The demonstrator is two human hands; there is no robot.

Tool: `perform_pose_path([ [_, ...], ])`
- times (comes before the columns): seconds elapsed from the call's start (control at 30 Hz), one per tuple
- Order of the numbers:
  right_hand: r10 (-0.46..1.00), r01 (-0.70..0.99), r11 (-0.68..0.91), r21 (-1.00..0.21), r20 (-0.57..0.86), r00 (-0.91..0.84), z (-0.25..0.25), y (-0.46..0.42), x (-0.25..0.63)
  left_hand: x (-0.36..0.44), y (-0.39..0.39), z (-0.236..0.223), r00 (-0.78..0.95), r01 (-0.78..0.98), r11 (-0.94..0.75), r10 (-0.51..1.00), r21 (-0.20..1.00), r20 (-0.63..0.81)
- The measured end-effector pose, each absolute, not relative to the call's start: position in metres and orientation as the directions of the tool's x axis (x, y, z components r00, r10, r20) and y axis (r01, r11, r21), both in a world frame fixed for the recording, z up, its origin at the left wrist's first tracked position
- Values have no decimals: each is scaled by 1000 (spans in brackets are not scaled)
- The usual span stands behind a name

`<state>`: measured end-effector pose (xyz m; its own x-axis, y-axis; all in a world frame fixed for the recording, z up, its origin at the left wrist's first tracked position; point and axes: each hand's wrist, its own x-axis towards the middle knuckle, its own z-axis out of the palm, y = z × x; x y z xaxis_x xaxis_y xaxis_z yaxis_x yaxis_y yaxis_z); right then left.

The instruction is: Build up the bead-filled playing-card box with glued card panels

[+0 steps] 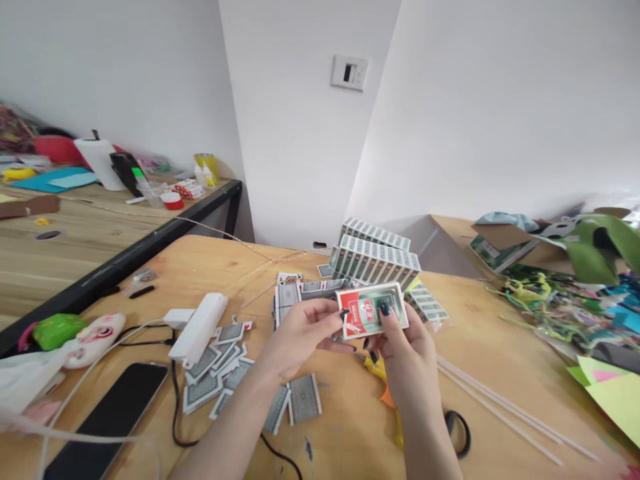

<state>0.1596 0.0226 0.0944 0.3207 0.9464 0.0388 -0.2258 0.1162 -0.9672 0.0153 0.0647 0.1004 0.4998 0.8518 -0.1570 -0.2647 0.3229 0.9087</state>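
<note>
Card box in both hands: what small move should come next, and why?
Probably have the left hand gently test the red end of the card box for a flap while the right hand steadies it: the left thumb is at that end, the right thumb presses the green face, and no open flap shows.

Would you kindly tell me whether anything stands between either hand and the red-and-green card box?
Nothing visible does: the left hand and right hand both touch the card box directly. The yellow-and-orange tool lies on the table, not between them.
</note>
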Motion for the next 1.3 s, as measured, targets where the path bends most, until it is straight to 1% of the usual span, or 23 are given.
perform_pose_path([
  [0.17, 942, -199, 128, -972, 56, 331, 94, 23, 159, 7, 68, 96, 620, -246, 349, 774, 904, -130],
  [0.3, 951, -228, 133, -965, 59, 305, 92, 23, 158, 1, 69, 98, 659, -244, 348, 744, 905, -109],
  [0.6, 946, -158, 120, -980, 65, 318, 95, 23, 157, 8, 67, 99, 623, -151, 210, 779, 966, -72],
  [0.73, 945, -156, 102, -982, 47, 323, 91, 25, 157, 6, 67, 98, 626, -118, 173, 777, 978, -63],
  [0.87, 939, -165, 100, -981, 38, 341, 89, 28, 158, 7, 68, 98, 608, -125, 195, 790, 973, -80],
  [0.97, 939, -157, 89, -984, 30, 342, 89, 29, 159, 10, 69, 96, 551, -163, 239, 827, 957, -112],
  [1.1, 946, -120, 62, -991, 21, 323, 89, 30, 162, 14, 71, 92, 488, -170, 278, 857, 945, -164],
  [1.3, 948, -138, 64, -988, 17, 317, 87, 30, 168, 12, 69, 94, 524, -162, 232, 844, 959, -115],
])
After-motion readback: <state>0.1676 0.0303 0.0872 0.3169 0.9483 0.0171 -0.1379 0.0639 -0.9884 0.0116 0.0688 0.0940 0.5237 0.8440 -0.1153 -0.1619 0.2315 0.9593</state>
